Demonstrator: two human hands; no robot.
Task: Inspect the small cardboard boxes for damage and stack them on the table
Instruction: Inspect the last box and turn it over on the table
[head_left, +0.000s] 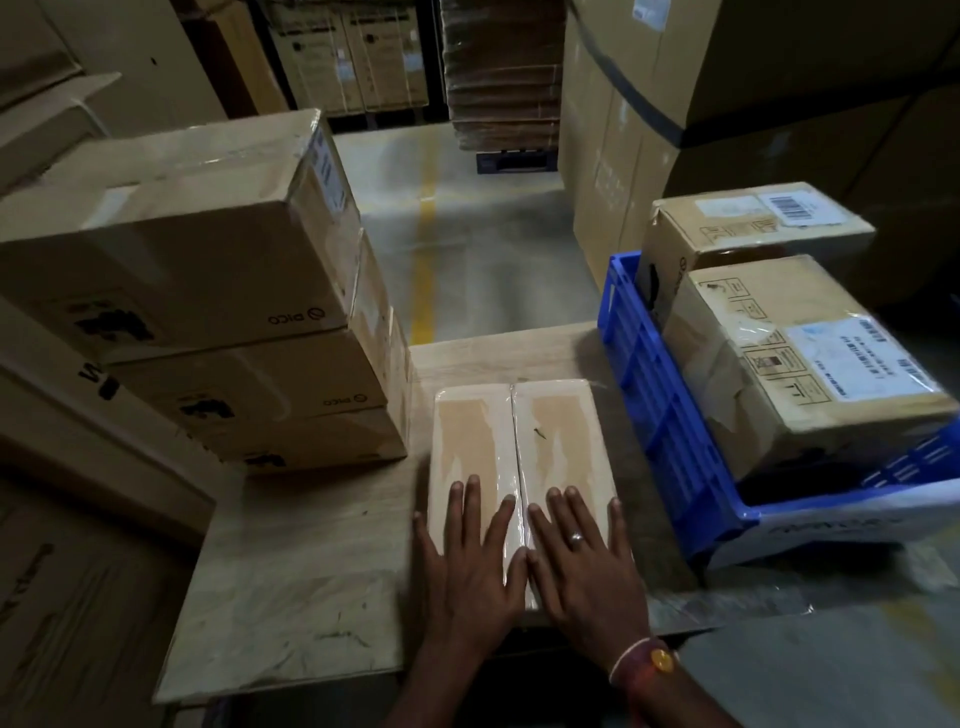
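Observation:
A small cardboard box (519, 431) sealed with clear tape lies flat on the wooden table (291, 597), right in front of me. My left hand (472, 561) and my right hand (582, 561) rest palm-down on its near end, fingers spread, side by side along the taped centre seam. Neither hand grips the box. A stack of three cardboard boxes (218, 291) stands on the table to the left. Two more cardboard boxes (795, 364) sit in a blue plastic crate (670, 447) on the right.
Large cartons (753, 104) tower behind the crate on the right, and more cartons (78, 67) line the left side. An aisle with a yellow floor line (426, 249) runs ahead beyond the table, ending at a pallet of flat cardboard (501, 73).

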